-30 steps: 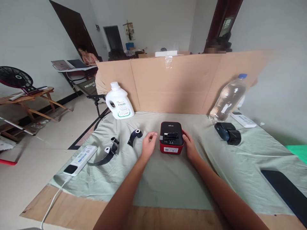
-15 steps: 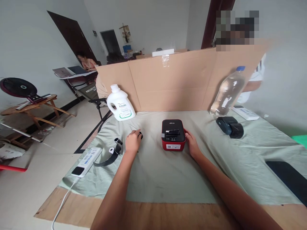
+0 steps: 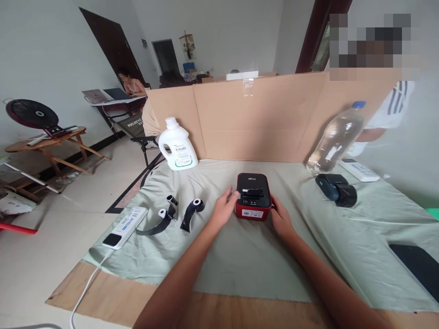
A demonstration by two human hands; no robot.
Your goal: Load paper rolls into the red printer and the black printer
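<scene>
From the head camera, a small red and black printer (image 3: 253, 197) sits mid-worktop (image 3: 240, 256) on a pale green cloth. The left hand (image 3: 224, 209) rests open, fingertips touching the printer's left side; the right hand (image 3: 281, 218) lies open against its right side (neither grips it). Two black straps (image 3: 178, 214) lie just left, a power strip (image 3: 125, 227) beyond. A white jug (image 3: 178, 145) and a bottle (image 3: 336, 139) stand by the cardboard (image 3: 260, 119).
</scene>
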